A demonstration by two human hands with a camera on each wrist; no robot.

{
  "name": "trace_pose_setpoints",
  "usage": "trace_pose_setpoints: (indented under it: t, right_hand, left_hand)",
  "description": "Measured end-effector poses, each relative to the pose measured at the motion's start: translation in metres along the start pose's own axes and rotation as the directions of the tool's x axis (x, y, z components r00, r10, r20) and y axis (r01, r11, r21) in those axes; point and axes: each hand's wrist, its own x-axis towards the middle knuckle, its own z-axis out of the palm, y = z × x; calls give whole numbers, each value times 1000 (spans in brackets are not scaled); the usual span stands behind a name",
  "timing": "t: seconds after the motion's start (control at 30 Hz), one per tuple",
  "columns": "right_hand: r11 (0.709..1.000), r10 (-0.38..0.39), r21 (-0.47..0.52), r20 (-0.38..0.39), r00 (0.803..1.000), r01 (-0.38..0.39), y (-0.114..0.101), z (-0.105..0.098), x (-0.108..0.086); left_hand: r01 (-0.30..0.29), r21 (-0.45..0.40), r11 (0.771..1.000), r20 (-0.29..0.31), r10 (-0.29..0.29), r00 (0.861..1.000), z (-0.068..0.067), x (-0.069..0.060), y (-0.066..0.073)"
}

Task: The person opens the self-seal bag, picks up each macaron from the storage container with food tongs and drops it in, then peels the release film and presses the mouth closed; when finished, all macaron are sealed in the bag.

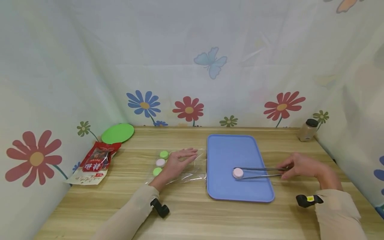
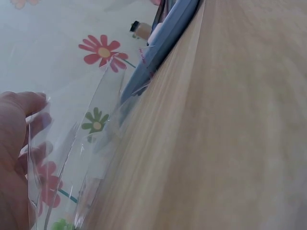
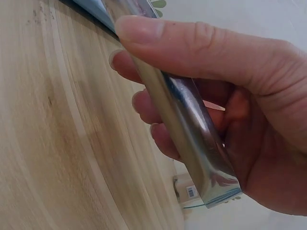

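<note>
In the head view the right hand grips metal tongs, whose tips lie on either side of a pale pink round piece over the blue tray. The right wrist view shows thumb and fingers round the tongs. The left hand is at a clear plastic bag, its fingers fairly straight; in the left wrist view they lie behind or inside the film, which I cannot tell. Beside this hand are two green pieces and a pale pink one in a column.
A green plate sits at the back left, with a red food packet in front of it. At the back right stands a small jar with a black lid. A patterned curtain hangs behind the wooden table.
</note>
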Motion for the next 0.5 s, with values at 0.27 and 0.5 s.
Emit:
trace_pose_setpoints:
  t: [0.27, 0.5]
  right_hand:
    - [999, -24, 26, 6, 1000, 24, 5, -1, -1]
    - [999, -41, 25, 13, 999, 41, 8, -2, -2]
  left_hand:
    - [-11, 21, 1000, -4, 11, 1000, 0, 0, 1]
    - [0, 11, 1000, -3, 0, 1000, -1, -2, 1]
